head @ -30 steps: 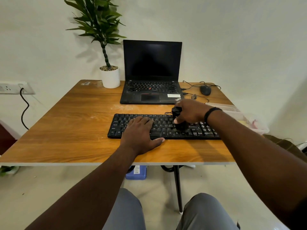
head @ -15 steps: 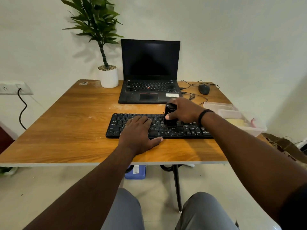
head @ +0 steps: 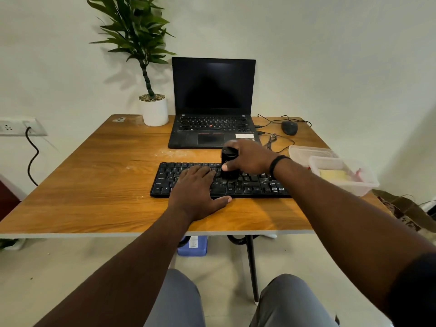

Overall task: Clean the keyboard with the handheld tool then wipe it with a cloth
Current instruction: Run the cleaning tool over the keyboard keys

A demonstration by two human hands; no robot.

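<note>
Cleaning stage of the task: the right hand (head: 251, 159) is wrapped around the upright black handheld tool (head: 228, 165), thumb on its near face, with the tool's lower end standing on the middle key rows of the black keyboard (head: 250, 185). The left hand (head: 195, 192) lies flat, fingers extended over the left-centre keys and thumb along the front edge, holding nothing. The keyboard sits flat on the wooden desk (head: 94, 185), just in front of the open laptop (head: 213, 102). Judged by its thin, rigid form, the keyboard is light and likely to slide on the smooth wood, so steadying it by downward palm pressure suits it better than lifting. The tool appears small, stiff and light; a mid-body grasp gives control. A yellow item, possibly the cloth, lies in the clear container (head: 364, 184) at right.
</note>
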